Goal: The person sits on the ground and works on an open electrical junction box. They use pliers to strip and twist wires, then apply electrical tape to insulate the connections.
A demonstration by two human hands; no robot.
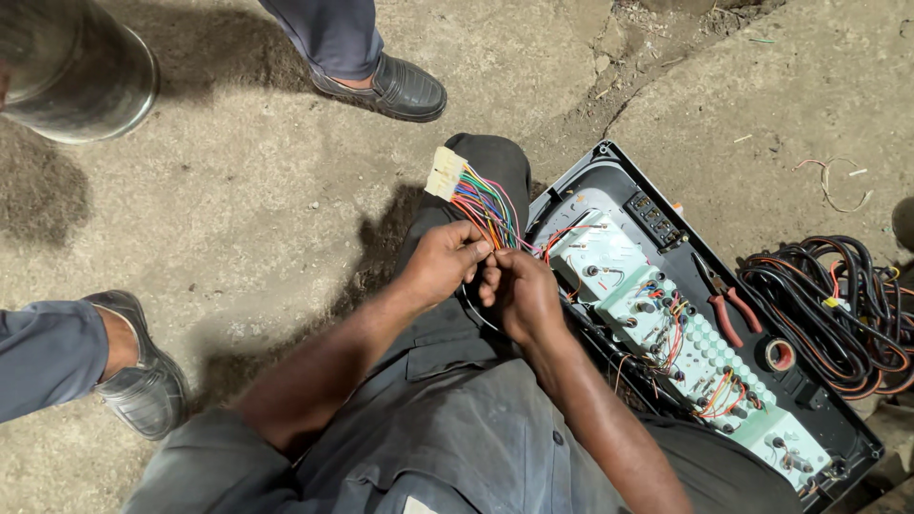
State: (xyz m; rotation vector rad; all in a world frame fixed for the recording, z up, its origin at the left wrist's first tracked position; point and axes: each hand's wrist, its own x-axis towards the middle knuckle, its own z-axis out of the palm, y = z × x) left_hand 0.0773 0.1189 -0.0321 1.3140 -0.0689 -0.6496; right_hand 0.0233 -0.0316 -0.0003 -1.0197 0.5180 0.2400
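Fingertips of left hand (446, 259) and right hand (519, 290) pinch coloured wires (487, 209), hiding them.

Pliers (731, 309) and tape roll (780, 354) sit in the panel tray (609, 157), cable coil (838, 305) just right of it, on the floor (238, 219).

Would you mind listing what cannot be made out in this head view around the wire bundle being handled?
- Which wires each hand pinches: left hand and right hand cover the wire bundle there.
- Connector sockets: too small.
- Panel lower end: cut by the frame edge.
- Cable coil: cut by the right edge.
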